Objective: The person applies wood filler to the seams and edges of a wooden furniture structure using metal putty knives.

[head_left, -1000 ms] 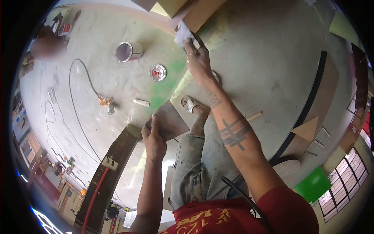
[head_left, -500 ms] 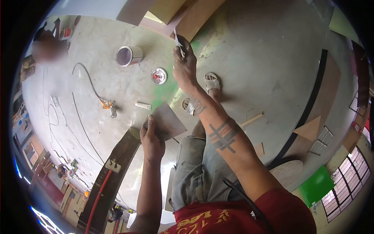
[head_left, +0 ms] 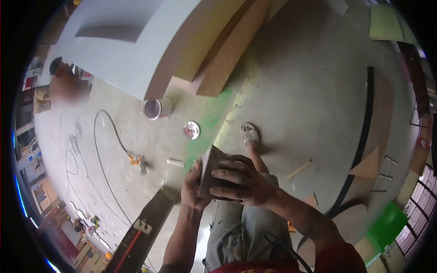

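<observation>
In front of my body, my left hand [head_left: 195, 184] grips the left side of a flat grey-brown plate [head_left: 211, 170], its thumb near the upper edge. My right hand [head_left: 239, 179] lies across the same plate from the right, with its darkened fingers bent over the surface. Whether a thin blade or scraper is under those fingers cannot be made out. Beyond the hands, an open can [head_left: 157, 109] stands on the floor, with a round lid [head_left: 190, 130] near it. A small white tube [head_left: 175, 163] lies to the left of the plate.
Large curved panels [head_left: 182, 41] rise ahead. A spray gun [head_left: 136, 163] with a hose rests on the floor at left, near a dark beam [head_left: 150, 214] carrying a socket. A person [head_left: 68, 84] is at far left. At right lie a wood strip [head_left: 299, 169] and a long black-edged board [head_left: 378, 113].
My right hand has come back from the panels onto the plate in my left hand. The plate is now tilted, and the view has shifted so that the panels fill more of it.
</observation>
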A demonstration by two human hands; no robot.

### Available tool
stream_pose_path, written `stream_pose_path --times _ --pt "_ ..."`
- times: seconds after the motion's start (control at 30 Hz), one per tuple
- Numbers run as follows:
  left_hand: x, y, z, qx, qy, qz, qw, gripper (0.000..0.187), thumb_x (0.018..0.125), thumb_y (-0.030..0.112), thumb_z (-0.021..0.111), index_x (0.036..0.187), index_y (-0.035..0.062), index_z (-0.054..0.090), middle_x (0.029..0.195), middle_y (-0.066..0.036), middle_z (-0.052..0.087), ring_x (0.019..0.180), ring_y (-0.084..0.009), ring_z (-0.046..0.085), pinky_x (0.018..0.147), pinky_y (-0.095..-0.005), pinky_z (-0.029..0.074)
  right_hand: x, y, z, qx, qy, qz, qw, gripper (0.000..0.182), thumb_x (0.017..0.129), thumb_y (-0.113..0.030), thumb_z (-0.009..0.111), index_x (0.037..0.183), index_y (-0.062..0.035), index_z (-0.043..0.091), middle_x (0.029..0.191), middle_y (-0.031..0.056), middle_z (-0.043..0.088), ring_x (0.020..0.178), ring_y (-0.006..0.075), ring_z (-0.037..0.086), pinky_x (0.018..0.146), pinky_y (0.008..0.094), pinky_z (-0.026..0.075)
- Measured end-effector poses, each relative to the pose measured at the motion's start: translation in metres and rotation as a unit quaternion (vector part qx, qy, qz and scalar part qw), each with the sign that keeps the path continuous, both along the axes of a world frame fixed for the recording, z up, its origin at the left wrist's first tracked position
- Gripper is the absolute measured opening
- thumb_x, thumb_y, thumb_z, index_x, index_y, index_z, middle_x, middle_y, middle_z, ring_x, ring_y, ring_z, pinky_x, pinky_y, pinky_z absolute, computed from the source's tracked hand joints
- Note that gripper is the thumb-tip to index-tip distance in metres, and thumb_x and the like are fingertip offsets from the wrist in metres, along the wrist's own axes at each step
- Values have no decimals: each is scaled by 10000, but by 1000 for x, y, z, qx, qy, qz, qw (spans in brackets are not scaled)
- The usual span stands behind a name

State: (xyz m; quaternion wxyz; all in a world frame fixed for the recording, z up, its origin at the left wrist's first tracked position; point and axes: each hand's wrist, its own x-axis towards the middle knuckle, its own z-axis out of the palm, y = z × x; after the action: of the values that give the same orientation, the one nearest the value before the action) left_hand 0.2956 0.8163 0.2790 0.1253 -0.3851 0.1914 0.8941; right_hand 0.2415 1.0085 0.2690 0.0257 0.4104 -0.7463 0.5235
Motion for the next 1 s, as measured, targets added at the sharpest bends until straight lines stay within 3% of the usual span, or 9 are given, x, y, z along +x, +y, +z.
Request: stream_pose_path --times 0.13,0.17,0.27,0.37,0.47,0.63,0.77,0.93,1.0 --pt "2 -5 -2 -103 -3 1 995 475 1077 372 480 1402 28 522 1298 -143 644 1107 -264 667 937 -385 561 -10 17 -9 125 6 -33 992 592 850 -188 704 1420 -287 578 1450 35 533 1336 268 524 1117 533 392" --pt "21 -25 -17 36 77 46 995 432 1083 344 474 1397 55 538 1316 -115 644 1116 -249 659 975 -398 537 -13 20 -16 191 9 -40 981 637 839 -145 674 1450 -280 555 1420 37 552 1324 257 522 1112 543 384" --pt "-9 -13 30 -156 104 -15 982 366 1091 333 475 1332 78 580 1235 -58 669 1118 -171 636 975 -344 516 -21 38 -22 255 -67 -34 964 709 792 -35 669 1458 -249 555 1386 49 574 1314 230 506 1106 483 378" --pt "-28 -18 14 -303 -17 31 952 450 1063 341 550 1349 -7 530 1186 -100 647 1047 -193 648 907 -353 527 -14 43 10 13 -376 -185 908 370 1015 -61 579 1377 13 565 1246 170 662 1099 254 650 1000 391 490" --pt "-45 -18 5 -390 34 -9 920 447 1076 370 535 1272 -28 591 1105 -63 652 986 -128 618 823 -318 523 -20 39 40 -233 -573 -244 747 359 974 -83 654 1297 62 598 1145 77 672 1024 146 624 904 326 522" --pt "-56 13 9 -446 68 -50 891 412 1086 317 526 1246 -48 631 1109 -81 689 980 -128 643 876 -296 516 -24 25 24 -139 -584 -223 768 184 943 -157 715 1014 13 708 807 -15 675 722 54 584 662 253 477" --pt "-59 30 17 -536 120 -152 822 382 1087 246 525 1268 -72 636 1205 -124 695 1081 -162 636 972 -303 483 -40 35 5 -65 -498 -217 837 193 926 -154 723 1028 10 719 779 -3 698 684 89 606 637 271 493" --pt "-83 25 26 -519 121 -352 769 341 1082 188 520 1253 -81 640 1114 -112 722 997 -161 639 923 -298 500 -114 32 -12 -205 -570 -237 759 279 954 -176 688 1137 34 692 1064 40 696 972 114 621 876 290 491" --pt "-92 32 18 -557 80 -292 773 373 1085 225 521 1243 -90 643 1059 -103 721 954 -148 638 871 -302 517 -163 24 -10 -185 -548 -301 758 295 992 -279 659 1133 -20 679 881 -45 648 764 44 544 649 233 442"
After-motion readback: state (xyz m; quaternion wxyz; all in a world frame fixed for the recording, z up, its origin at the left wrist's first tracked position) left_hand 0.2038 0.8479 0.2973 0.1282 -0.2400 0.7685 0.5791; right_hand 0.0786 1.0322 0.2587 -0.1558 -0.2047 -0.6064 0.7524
